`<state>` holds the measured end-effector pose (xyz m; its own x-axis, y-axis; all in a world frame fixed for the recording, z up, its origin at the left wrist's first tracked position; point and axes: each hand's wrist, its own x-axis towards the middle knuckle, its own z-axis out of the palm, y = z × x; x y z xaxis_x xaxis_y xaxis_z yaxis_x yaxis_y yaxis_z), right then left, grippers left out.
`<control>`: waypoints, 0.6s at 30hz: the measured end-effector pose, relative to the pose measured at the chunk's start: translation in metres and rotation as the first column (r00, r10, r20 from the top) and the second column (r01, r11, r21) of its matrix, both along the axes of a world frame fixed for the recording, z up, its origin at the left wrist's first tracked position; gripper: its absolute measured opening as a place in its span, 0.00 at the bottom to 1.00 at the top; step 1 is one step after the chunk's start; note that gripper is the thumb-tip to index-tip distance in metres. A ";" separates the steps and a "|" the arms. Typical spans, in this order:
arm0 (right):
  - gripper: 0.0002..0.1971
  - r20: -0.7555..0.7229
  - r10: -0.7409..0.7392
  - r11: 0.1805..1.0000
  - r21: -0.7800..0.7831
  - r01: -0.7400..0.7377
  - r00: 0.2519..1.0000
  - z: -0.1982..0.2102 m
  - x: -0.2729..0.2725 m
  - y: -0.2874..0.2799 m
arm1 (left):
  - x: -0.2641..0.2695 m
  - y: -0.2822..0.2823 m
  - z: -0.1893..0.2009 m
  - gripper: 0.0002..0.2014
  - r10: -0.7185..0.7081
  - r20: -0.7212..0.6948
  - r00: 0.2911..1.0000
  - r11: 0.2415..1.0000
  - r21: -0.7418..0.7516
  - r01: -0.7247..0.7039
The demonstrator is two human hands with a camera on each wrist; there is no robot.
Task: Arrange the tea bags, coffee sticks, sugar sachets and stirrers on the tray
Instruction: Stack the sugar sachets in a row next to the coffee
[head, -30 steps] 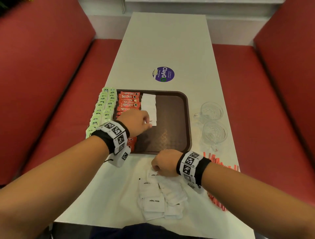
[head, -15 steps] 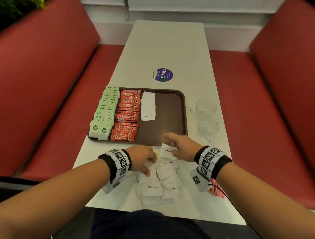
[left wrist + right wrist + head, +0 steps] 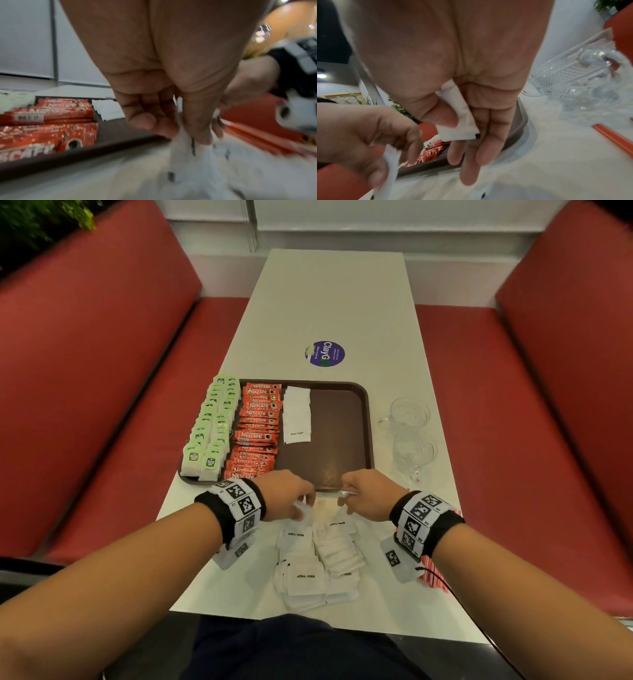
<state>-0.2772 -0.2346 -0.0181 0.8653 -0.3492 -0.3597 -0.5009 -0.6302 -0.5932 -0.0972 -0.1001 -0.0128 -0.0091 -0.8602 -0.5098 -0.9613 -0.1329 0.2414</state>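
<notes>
Far left of the brown tray [image 3: 365, 419]: two columns of green-tagged tea bags [image 3: 211, 426], overlapping front to back, the outer column overhanging the tray's left rim. Next column to the right: red coffee sticks [image 3: 256, 429], stacked flat along the tray's length. Right of those, a short column of white sugar sachets [image 3: 297, 415] in the tray's far half; the remaining tray floor to the right is bare. Left hand [image 3: 285, 494] sits at the tray's near edge, over the white bench [image 3: 329, 302]; fingers curled, thumb and fingertips pinching a white sugar sachet [image 3: 188, 151], blurred in the left wrist view. Beneath and just nearer than both hands, a loose heap of sugar sachets [image 3: 317, 563] on the bench, several reading "White Sugar". Right hand [image 3: 368, 494] is close beside the left, apart from it; thumb presses another white sachet [image 3: 460, 121] against the side of the index finger, the other fingers loosely extended downward. Right of the tray, two clear glass cups [image 3: 411, 429] on the bench, one behind the other. Red stirrers [image 3: 435, 573] lie at the near right, mostly hidden behind the right wrist.
</notes>
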 end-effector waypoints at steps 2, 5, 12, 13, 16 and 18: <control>0.13 0.026 -0.033 0.998 0.050 0.031 0.999 0.000 0.002 -0.001 | 0.008 -0.001 0.008 0.14 0.060 -0.053 0.997 0.994 -0.092 -0.065; 0.10 0.076 -0.026 0.999 0.035 0.024 0.997 0.000 0.005 -0.003 | 0.017 -0.003 0.020 0.08 0.137 -0.152 0.979 0.955 -0.243 -0.171; 0.09 0.197 -0.034 0.999 -0.010 0.037 0.980 -0.001 0.024 -0.011 | 0.022 -0.011 0.024 0.03 0.234 -0.242 0.942 0.874 -0.371 -0.312; 0.10 0.214 -0.033 0.999 -0.020 0.038 0.976 -0.001 0.027 -0.011 | 0.022 -0.012 0.023 0.03 0.239 -0.256 0.937 0.869 -0.375 -0.324; 0.07 0.253 -0.029 0.998 -0.055 0.044 0.967 0.000 0.035 -0.011 | 0.022 -0.016 0.019 0.04 0.251 -0.305 0.919 0.861 -0.365 -0.356; 0.06 0.269 -0.019 0.998 -0.053 0.035 0.963 -0.001 0.038 -0.013 | 0.025 -0.018 0.016 0.03 0.260 -0.321 0.911 0.862 -0.347 -0.369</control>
